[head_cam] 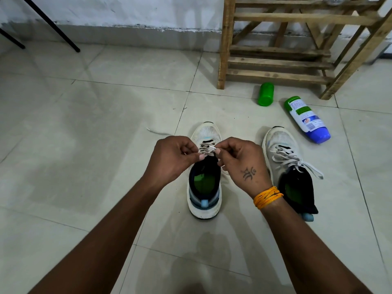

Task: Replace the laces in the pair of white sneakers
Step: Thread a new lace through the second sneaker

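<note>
Lacing is partway through on the left sneaker (204,170), which stands on the tiled floor (95,134) with its toe pointing away: only the lowest rows near the toe are threaded, and the upper eyelets beside the dark tongue look bare. Both hands hover over it. The left hand (171,158) is curled, its fingertips pinching the lace (209,150); the right hand (239,160) pinches the stiff white tip of that lace just beside the eyelets, apparently ready to feed it through. The right sneaker (286,166), near it on the floor, carries a flat grey-white lace crossed over several rows with loose ends trailing, so it seems laced but untied. Both shoes have mesh uppers, thick foam soles and green insoles. 1 loose lace end (156,131) lies on the glossy tiles beyond the left hand.
</note>
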